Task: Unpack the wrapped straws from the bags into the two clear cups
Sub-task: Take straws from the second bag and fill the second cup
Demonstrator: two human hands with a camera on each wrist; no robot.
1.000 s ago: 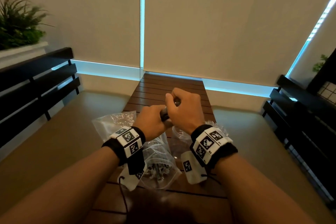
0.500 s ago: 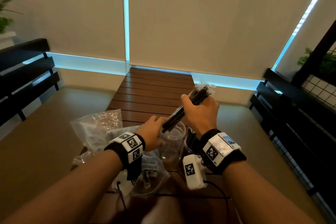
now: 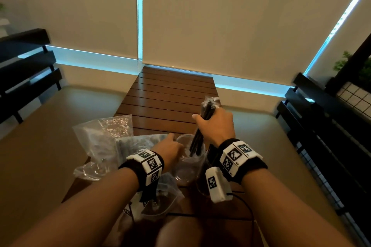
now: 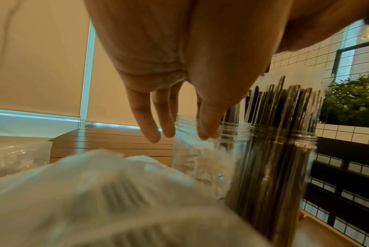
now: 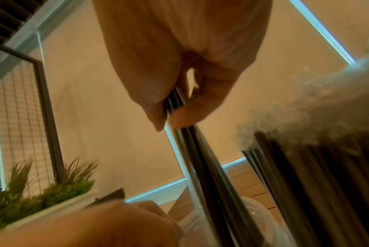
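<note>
My right hand (image 3: 212, 124) grips a bundle of black wrapped straws (image 3: 207, 109) around its middle, nearly upright. The bundle's lower ends stand inside a clear cup (image 3: 186, 172) on the slatted wooden table (image 3: 170, 94). My left hand (image 3: 170, 146) is at that cup's left rim, and the left wrist view shows its fingers (image 4: 149, 130) straight and pointing down, holding nothing. A second clear cup (image 4: 284, 175), packed with black straws, stands just right of the first, half hidden behind my right wrist. In the right wrist view the fingers (image 5: 179, 117) close round the straws (image 5: 200, 158).
Crumpled clear plastic bags (image 3: 104, 136) lie on the table's left side, with another bag (image 3: 160, 202) under my left wrist. Dark slatted benches flank the table at left (image 3: 26, 70) and right (image 3: 321, 126). Blinds close off the far end.
My left hand let go of the straw bundle and dropped to the cup's rim. My right hand tipped the bundle upright and lowered its ends into the cup.
</note>
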